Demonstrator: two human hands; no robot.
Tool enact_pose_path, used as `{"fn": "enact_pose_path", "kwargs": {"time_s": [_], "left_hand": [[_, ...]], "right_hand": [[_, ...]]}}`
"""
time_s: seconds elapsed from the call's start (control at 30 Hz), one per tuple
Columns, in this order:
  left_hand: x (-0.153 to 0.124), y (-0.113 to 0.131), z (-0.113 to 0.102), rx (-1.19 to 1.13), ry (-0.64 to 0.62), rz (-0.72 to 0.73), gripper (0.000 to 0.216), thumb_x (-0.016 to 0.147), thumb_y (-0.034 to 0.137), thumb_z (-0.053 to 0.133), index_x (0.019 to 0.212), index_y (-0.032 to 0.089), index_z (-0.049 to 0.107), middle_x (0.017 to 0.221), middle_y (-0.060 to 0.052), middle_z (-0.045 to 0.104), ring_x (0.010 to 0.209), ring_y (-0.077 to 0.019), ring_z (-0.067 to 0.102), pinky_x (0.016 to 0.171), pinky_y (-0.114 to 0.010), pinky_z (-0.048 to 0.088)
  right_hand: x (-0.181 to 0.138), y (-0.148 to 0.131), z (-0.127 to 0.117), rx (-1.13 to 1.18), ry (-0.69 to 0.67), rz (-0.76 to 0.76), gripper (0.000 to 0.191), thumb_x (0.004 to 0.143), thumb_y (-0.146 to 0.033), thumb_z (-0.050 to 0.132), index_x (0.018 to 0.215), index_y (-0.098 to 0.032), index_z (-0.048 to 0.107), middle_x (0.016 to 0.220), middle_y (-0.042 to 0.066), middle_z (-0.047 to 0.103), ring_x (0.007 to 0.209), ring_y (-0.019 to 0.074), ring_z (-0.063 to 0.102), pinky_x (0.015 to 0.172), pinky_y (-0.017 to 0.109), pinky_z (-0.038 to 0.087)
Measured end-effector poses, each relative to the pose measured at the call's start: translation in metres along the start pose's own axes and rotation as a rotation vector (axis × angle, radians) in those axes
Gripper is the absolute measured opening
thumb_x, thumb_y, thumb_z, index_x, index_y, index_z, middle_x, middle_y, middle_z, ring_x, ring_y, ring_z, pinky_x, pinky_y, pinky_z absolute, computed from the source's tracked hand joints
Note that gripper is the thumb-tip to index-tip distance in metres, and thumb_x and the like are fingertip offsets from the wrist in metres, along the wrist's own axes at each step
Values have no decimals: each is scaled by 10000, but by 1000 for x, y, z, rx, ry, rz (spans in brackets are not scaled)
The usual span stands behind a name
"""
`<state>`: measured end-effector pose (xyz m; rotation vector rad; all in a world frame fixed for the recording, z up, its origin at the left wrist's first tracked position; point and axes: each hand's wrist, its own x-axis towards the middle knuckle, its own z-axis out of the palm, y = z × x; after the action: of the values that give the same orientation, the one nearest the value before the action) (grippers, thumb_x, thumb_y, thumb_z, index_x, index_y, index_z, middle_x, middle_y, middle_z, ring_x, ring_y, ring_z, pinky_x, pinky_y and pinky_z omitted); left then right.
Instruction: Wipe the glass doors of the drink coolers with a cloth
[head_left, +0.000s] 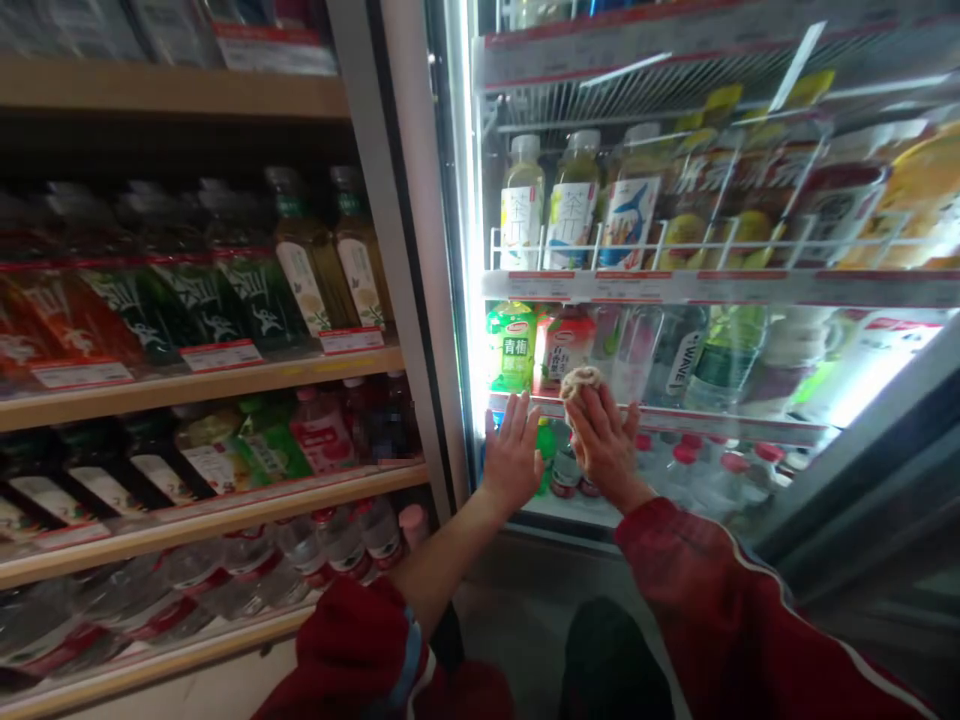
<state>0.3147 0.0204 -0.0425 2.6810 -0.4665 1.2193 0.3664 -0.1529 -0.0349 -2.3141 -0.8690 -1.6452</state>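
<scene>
Lit drinks cooler [675,287] ahead: my right hand [604,446] grips a bunched cloth [581,383] above its fingertips, against the front; my left hand [512,455], splayed empty, flanks it.

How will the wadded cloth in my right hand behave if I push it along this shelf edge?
Probably floppy: the cloth is bunched into a soft wad at the right hand. Likely light, one hand lifts it. It should drag, not roll, along the shelf edge.

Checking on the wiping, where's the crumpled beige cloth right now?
In the head view, the crumpled beige cloth is held in the right hand, in front of the fridge shelf edge, just below the red-labelled plastic bottle.
</scene>
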Motion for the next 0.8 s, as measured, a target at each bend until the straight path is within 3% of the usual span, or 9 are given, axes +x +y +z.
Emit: {"fn": "enact_pose_path", "kwargs": {"time_s": [0.2, 0.4, 0.6, 0.7, 0.8], "left_hand": [[8, 6, -8, -91, 140, 157, 489, 839, 114, 381, 1326, 125, 416, 1434, -157, 447, 1425, -204, 231, 1163, -514, 136], [41, 17, -9, -186, 206, 212, 411, 921, 175, 288, 1297, 119, 443, 1365, -131, 527, 1360, -136, 364, 1137, -354, 283], [64, 31, 3, -84, 329, 161, 456, 925, 400, 427, 1309, 157, 466, 1269, -123, 585, 1284, -225, 450, 1170, -486, 129], [84, 40, 5, -47, 338, 116, 398, 906, 330, 466, 1279, 198, 506, 1283, -110, 566, 1294, -242, 431, 1164, -519, 108], [100, 33, 0, -13, 334, 114, 383, 904, 264, 436, 1278, 230, 511, 1385, -96, 489, 1361, -253, 349, 1160, -545, 87]], "right_hand": [[16, -5, -2, 52, 97, 29, 633, 893, -160, 462, 1475, -228, 220, 1454, 133, 430, 1428, 218, 221, 1161, 531, 121], [39, -4, 3, 146, 176, -50, 672, 897, -178, 460, 1489, -193, 142, 1417, 156, 471, 1405, 196, 287, 1166, 491, 169], [32, 47, -32, 97, 165, -148, 741, 833, -374, 569, 1474, -219, 232, 1495, 166, 348, 1367, 318, 350, 1109, 596, 226], [58, 78, -45, 11, 322, -67, 699, 851, -371, 530, 1478, -231, 254, 1524, 149, 293, 1383, 339, 309, 1084, 625, 236], [91, 90, -42, -54, 399, -25, 634, 874, -338, 470, 1466, -196, 290, 1513, 187, 298, 1386, 368, 287, 1058, 670, 212]]}}
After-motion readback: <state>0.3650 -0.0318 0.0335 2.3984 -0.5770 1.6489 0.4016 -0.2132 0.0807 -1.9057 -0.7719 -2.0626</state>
